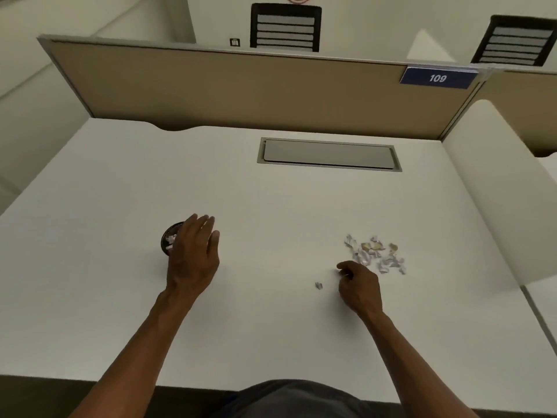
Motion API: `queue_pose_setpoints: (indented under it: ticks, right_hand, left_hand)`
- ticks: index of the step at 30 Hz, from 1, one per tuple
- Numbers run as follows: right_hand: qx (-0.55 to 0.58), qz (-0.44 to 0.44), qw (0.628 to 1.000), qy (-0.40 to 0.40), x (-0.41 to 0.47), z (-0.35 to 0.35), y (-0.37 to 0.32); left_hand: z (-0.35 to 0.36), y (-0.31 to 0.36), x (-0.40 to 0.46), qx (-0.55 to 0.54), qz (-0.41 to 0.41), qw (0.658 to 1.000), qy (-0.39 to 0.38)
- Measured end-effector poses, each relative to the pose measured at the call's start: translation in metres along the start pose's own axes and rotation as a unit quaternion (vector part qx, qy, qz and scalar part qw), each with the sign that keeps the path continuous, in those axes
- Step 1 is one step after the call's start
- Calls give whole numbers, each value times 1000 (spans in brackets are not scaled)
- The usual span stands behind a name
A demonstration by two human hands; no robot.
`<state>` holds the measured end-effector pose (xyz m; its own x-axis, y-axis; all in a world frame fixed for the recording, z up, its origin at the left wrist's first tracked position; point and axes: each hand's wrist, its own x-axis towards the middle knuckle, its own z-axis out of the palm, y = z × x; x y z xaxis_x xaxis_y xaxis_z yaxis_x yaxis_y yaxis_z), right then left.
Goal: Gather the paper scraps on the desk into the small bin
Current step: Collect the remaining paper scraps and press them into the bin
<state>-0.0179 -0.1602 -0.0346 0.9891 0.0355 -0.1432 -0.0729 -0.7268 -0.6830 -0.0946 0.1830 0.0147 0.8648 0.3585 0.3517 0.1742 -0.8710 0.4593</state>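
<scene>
Paper scraps (375,254) lie heaped on the desk (271,200); the right hand (358,286), fingers curled, rests beside them. Left hand (193,251) spreads open over the bin (169,238).

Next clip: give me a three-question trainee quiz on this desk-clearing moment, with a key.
1. True or false: the small bin already holds some paper.
2. Which hand is over the bin? A) left hand B) right hand
3. Fill in: one stray scrap lies apart from the scrap pile, just to the ____ of the right hand.

Key: 1 true; 2 A; 3 left.
</scene>
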Motion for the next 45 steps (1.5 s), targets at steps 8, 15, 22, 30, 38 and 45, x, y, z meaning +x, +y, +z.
queue_pose_setpoints:
  ticks: [8, 15, 22, 30, 38, 45]
  right_hand:
    - [-29, -146, 987, -67, -22, 24, -10]
    - [-57, -31, 994, 91, 21, -37, 23]
    - [-123, -152, 980, -47, 13, -27, 49]
    - [-39, -161, 986, 14, 42, -23, 16]
    - [-169, -200, 961, -88, 65, -7, 22]
    - [-77, -189, 978, -40, 14, -16, 23]
  left_hand:
    - [98, 75, -51, -31, 98, 981, -165]
    - [148, 74, -84, 49, 117, 967, -223]
    - [149, 75, -88, 40, 115, 970, -209]
    - [147, 78, -89, 42, 115, 974, -193]
    - [146, 78, -89, 28, 116, 975, -187]
    - [149, 77, -89, 26, 117, 976, -184]
